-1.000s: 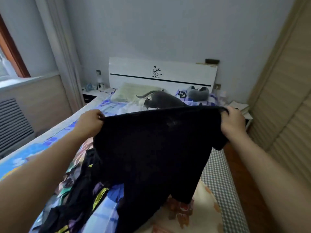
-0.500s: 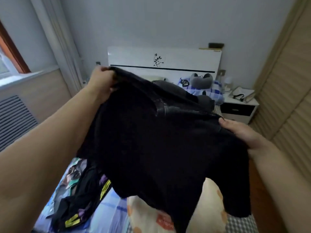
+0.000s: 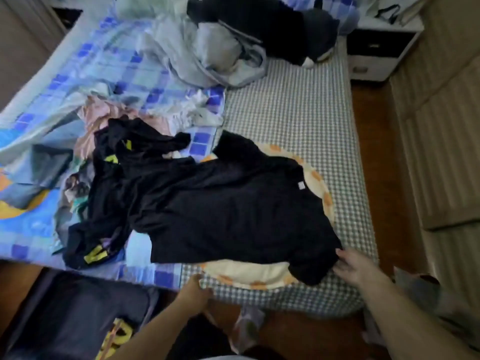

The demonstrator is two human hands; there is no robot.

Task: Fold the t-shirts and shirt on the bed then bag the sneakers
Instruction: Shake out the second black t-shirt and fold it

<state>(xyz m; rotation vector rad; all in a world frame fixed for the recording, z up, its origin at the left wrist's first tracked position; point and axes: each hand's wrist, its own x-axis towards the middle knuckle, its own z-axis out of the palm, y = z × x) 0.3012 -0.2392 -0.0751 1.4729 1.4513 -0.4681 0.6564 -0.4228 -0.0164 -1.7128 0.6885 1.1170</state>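
Note:
A black t-shirt (image 3: pixel 233 203) lies spread flat on the bed's near end, partly over a round cream cushion (image 3: pixel 246 275). My right hand (image 3: pixel 353 266) pinches the edge of its near right sleeve. Just off the bed's near edge, my left hand (image 3: pixel 194 289) holds nothing and is apart from the shirt. A second black garment with yellow print (image 3: pixel 109 193) lies crumpled to the left, on top of a pink garment (image 3: pixel 96 113). No sneakers are clearly in view.
A pile of pale blue clothes (image 3: pixel 207 53) and a dark plush toy (image 3: pixel 272 24) sit at the bed's far end. A white nightstand (image 3: pixel 376 63) and wardrobe doors (image 3: pixel 446 152) stand at the right. A dark bag (image 3: pixel 72 315) is on the floor at lower left.
The black t-shirt, held up in the air by both hands before, now lies flat on the bed. My left hand has let go of it. The view has tilted down.

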